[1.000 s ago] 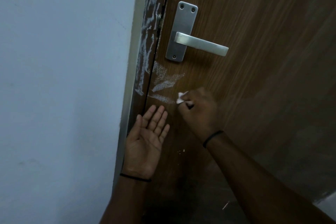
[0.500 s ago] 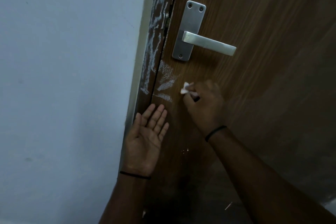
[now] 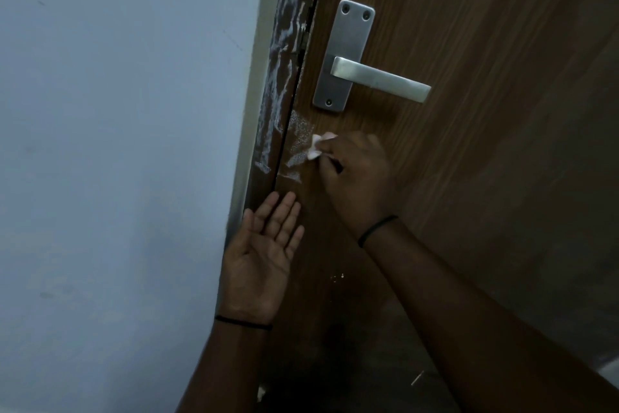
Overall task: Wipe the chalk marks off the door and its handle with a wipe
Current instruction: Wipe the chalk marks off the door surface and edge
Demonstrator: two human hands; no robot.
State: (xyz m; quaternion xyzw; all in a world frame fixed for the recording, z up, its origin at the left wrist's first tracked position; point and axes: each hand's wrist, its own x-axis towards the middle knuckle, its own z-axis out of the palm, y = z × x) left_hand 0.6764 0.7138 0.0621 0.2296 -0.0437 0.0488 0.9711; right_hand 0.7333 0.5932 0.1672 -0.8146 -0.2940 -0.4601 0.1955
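Wipe [image 3: 316, 146], small, white, seemingly crumpled, pinched in right hand [image 3: 358, 174] grip against chalk marks [image 3: 298, 141].

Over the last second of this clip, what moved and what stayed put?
The right hand, pinching the wipe, moved up the door onto the chalk marks below the handle. The left hand stayed open, palm up, beneath. Chalk on the frame remains.

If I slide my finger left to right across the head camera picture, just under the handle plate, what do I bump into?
Blue-grey wall → chalky door frame → chalk smudges on the door → white wipe → right hand → bare wooden door.
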